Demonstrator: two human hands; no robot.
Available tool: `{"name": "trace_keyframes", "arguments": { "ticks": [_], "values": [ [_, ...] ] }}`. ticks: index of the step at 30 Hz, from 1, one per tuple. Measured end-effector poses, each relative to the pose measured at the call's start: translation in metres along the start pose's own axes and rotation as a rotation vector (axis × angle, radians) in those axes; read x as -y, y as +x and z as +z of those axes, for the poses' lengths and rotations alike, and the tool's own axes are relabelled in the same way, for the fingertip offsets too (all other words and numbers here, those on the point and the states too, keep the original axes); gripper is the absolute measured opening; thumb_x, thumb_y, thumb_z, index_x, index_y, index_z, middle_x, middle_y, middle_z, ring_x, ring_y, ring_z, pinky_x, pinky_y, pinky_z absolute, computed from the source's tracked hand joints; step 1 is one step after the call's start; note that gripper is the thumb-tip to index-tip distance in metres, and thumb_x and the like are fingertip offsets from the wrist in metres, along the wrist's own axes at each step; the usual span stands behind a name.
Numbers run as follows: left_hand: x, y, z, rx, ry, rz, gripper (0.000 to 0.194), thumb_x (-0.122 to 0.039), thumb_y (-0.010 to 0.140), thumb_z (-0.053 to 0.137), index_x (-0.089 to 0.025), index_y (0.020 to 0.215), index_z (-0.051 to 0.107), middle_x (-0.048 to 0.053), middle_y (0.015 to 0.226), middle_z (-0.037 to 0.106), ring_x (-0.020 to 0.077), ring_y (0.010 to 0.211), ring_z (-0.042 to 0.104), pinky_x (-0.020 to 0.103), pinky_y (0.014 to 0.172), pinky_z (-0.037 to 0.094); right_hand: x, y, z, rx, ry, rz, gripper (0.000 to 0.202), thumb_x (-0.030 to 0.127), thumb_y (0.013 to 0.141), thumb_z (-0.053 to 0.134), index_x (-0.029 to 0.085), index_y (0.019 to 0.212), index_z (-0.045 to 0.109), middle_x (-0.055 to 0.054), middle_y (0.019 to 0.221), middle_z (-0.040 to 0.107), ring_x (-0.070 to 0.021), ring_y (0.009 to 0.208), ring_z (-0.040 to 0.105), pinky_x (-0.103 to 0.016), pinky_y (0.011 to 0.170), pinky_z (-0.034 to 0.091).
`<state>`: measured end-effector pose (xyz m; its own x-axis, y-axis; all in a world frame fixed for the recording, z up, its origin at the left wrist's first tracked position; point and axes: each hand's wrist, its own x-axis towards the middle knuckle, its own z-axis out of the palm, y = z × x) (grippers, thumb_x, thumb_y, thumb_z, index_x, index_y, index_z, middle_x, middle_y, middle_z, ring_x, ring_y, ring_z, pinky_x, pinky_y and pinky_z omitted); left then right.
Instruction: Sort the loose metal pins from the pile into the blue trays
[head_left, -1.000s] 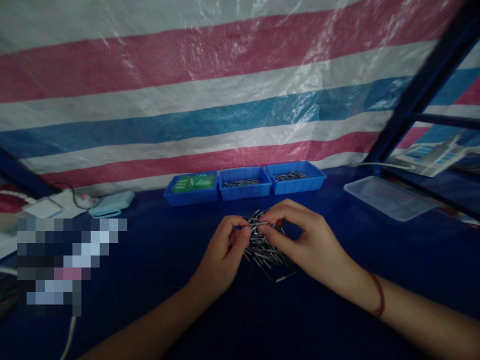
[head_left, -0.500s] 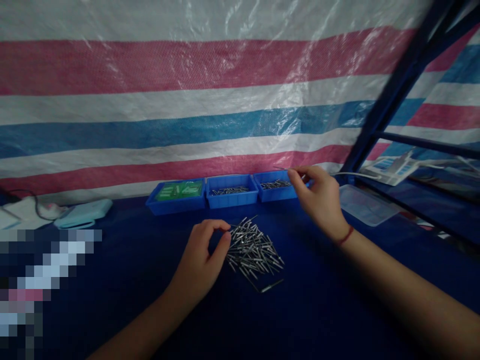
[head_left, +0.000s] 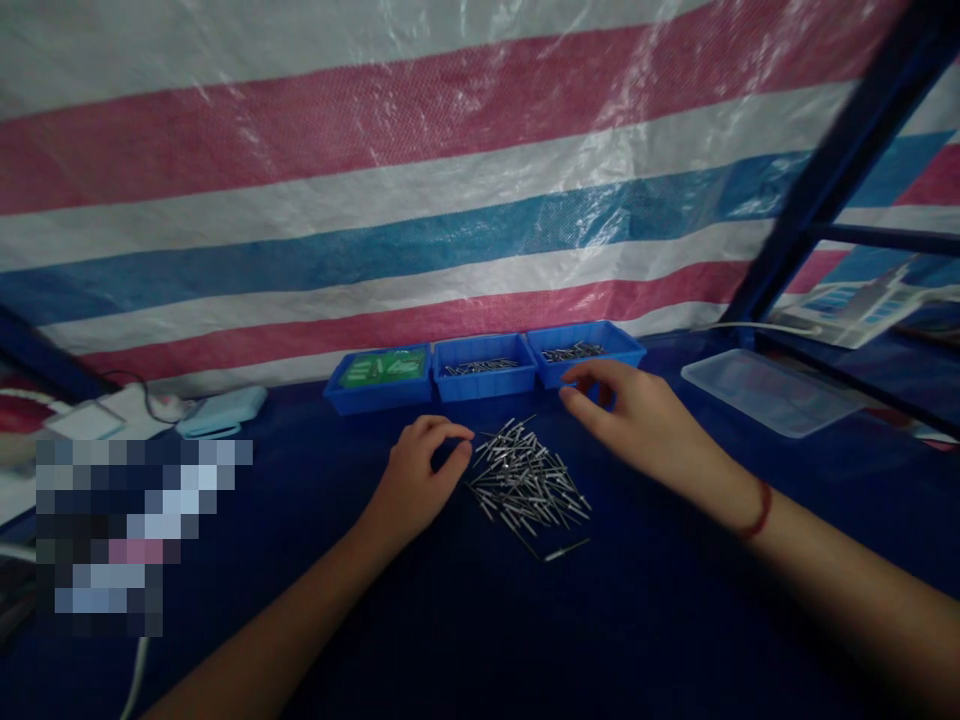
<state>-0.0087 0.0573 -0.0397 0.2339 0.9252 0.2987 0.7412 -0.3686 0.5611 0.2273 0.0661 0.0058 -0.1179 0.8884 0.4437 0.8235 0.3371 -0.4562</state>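
Note:
A loose pile of thin metal rivets [head_left: 525, 480] lies on the dark blue table. At the pile's upper left edge, my left hand [head_left: 431, 465] pinches one rivet [head_left: 486, 434] by its end between thumb and fingertips. My right hand [head_left: 626, 410] is in front of the right blue bin [head_left: 589, 370], above and right of the pile, thumb and index finger apart with nothing visible between them. That bin and the middle blue bin [head_left: 485, 384] hold rivets. The left blue bin [head_left: 379, 397] holds green-and-white packets.
A clear plastic lid [head_left: 772, 392] lies at the right, near a blue metal frame [head_left: 832, 170]. A light blue case [head_left: 223, 413] and white items with cables [head_left: 112, 412] are at the left. A striped plastic sheet [head_left: 450, 170] hangs behind.
My right hand has come back from over the right bin toward the pile, and the rivet it held is gone from its fingers. The view has shifted and tilted slightly.

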Motion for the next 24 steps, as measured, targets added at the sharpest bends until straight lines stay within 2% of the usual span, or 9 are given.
{"name": "trace_keyframes", "arguments": {
  "ticks": [3, 6, 11, 17, 21, 24],
  "values": [
    [-0.003, 0.0, 0.002, 0.051, 0.104, 0.006, 0.023, -0.033, 0.084, 0.053, -0.026, 0.103, 0.065, 0.005, 0.105, 0.059, 0.0246, 0.102, 0.053, 0.046, 0.089, 0.038, 0.014, -0.009, 0.0, 0.037, 0.029, -0.075, 0.023, 0.032, 0.081, 0.05, 0.017, 0.091, 0.065, -0.005, 0.082, 0.067, -0.0172, 0.068, 0.06, -0.031, 0.063, 0.044],
    [-0.004, 0.004, 0.003, 0.054, 0.149, 0.011, 0.023, -0.038, 0.084, 0.054, -0.027, 0.1, 0.067, 0.004, 0.105, 0.059, 0.0242, 0.099, 0.054, 0.046, 0.089, 0.038, 0.019, -0.014, 0.001, 0.069, 0.049, -0.089, 0.022, 0.032, 0.082, 0.051, 0.019, 0.091, 0.065, -0.004, 0.085, 0.068, -0.0171, 0.071, 0.06, -0.031, 0.065, 0.045],
    [-0.002, 0.012, 0.006, 0.056, 0.183, 0.022, 0.016, -0.033, 0.083, 0.057, -0.026, 0.087, 0.07, 0.003, 0.1, 0.061, 0.0234, 0.096, 0.054, 0.043, 0.087, 0.039, 0.021, -0.015, 0.005, 0.124, 0.08, -0.094, 0.017, 0.029, 0.081, 0.052, 0.021, 0.085, 0.066, -0.002, 0.081, 0.068, -0.0156, 0.068, 0.06, -0.03, 0.063, 0.044],
    [0.001, 0.008, 0.007, 0.044, 0.207, 0.014, 0.018, -0.028, 0.087, 0.049, -0.022, 0.088, 0.066, 0.004, 0.097, 0.06, 0.0234, 0.095, 0.054, 0.042, 0.084, 0.039, 0.018, -0.014, 0.009, 0.177, 0.108, -0.104, 0.015, 0.025, 0.08, 0.052, 0.021, 0.08, 0.066, -0.001, 0.076, 0.067, -0.0145, 0.066, 0.059, -0.03, 0.06, 0.043],
    [-0.003, 0.002, 0.005, -0.056, 0.027, 0.0, 0.02, -0.027, 0.089, 0.044, -0.018, 0.085, 0.061, 0.005, 0.094, 0.058, 0.0207, 0.093, 0.055, 0.037, 0.086, 0.041, 0.018, -0.016, 0.012, 0.209, 0.147, -0.137, 0.015, 0.021, 0.08, 0.052, 0.021, 0.078, 0.067, 0.0, 0.074, 0.066, -0.0137, 0.066, 0.058, -0.029, 0.062, 0.043],
    [-0.015, -0.004, 0.003, -0.099, -0.207, -0.083, 0.022, -0.03, 0.088, 0.041, -0.017, 0.084, 0.059, 0.005, 0.092, 0.057, 0.0192, 0.089, 0.055, 0.033, 0.082, 0.043, 0.02, -0.02, 0.017, 0.193, 0.24, -0.144, 0.012, 0.02, 0.079, 0.056, 0.02, 0.083, 0.067, -0.001, 0.079, 0.066, -0.0128, 0.067, 0.058, -0.029, 0.063, 0.045]
  ]
}}
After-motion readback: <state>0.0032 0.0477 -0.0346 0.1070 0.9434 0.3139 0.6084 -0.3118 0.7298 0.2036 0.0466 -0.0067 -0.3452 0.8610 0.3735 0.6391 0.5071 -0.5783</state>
